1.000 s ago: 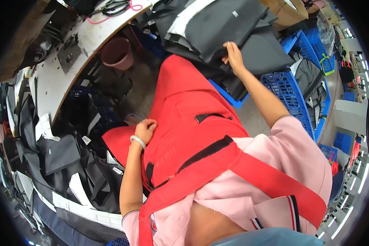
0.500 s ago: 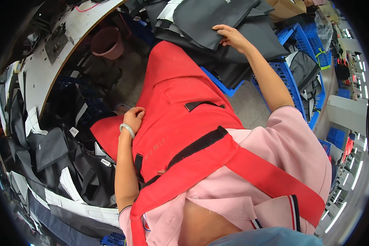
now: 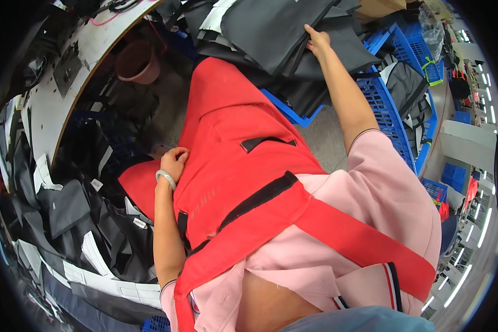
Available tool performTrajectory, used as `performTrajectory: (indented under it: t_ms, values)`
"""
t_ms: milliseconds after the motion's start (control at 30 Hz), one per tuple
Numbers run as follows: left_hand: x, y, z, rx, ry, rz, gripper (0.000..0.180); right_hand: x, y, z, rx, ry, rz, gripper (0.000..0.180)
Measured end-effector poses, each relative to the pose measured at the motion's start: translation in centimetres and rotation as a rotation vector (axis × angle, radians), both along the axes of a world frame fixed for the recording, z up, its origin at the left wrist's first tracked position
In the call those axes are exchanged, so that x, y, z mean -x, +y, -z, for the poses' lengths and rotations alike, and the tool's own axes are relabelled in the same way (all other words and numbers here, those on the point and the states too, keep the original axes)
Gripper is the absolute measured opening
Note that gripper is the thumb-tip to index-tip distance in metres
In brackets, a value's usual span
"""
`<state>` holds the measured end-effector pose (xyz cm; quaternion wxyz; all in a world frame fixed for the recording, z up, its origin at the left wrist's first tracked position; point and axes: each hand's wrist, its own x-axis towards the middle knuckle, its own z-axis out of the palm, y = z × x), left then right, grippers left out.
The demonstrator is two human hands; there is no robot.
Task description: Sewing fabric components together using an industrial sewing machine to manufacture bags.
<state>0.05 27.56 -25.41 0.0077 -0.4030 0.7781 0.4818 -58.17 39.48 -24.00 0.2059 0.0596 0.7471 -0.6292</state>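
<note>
A red apron (image 3: 232,166) with black strips hangs down my front over a pink shirt (image 3: 371,221). My left hand (image 3: 174,162), with a pale bangle at the wrist, is closed on the apron's left edge. My right arm reaches up and right; my right hand (image 3: 317,40) presses on the edge of a dark grey fabric sheet (image 3: 271,27) in a stack. Whether its fingers pinch the sheet is hidden.
Blue plastic crates (image 3: 393,116) stand under and beside the fabric stack at the right. A curved white worktable (image 3: 83,55) runs along the upper left, with a reddish-brown bucket (image 3: 138,61) below it. Black cut fabric pieces with white tags (image 3: 94,232) are heaped at the lower left.
My right hand has slid farther up and right across the grey fabric stack. My left hand has stayed on the red apron's edge.
</note>
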Motion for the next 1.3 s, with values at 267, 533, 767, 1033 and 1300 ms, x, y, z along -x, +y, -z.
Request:
performTrajectory:
  t_ms: [267,533,767,1033,1300]
  values:
    - [-0.8,0.7,0.4,-0.086,-0.049,-0.078,0.014,-5.1,0.7,-2.1,0.186,0.372,0.294,0.049]
    - [-0.8,-0.5,1.0,-0.009,-0.055,0.036,0.021,-10.4,8.0,1.5,-0.392,0.309,-0.069,0.04]
    - [-0.3,-0.3,0.7,-0.052,-0.077,-0.014,0.02,-1.8,7.7,-6.0,-1.011,1.02,-0.618,0.05]
    - [-1.2,1.0,-2.2,0.017,-0.097,-0.135,0.019,-0.8,0.6,14.1,-1.279,0.968,-0.729,0.076]
    - [-9.1,4.4,-8.2,0.163,0.288,-0.419,0.016,0.8,-0.1,4.2,-0.986,1.02,-0.736,0.061]
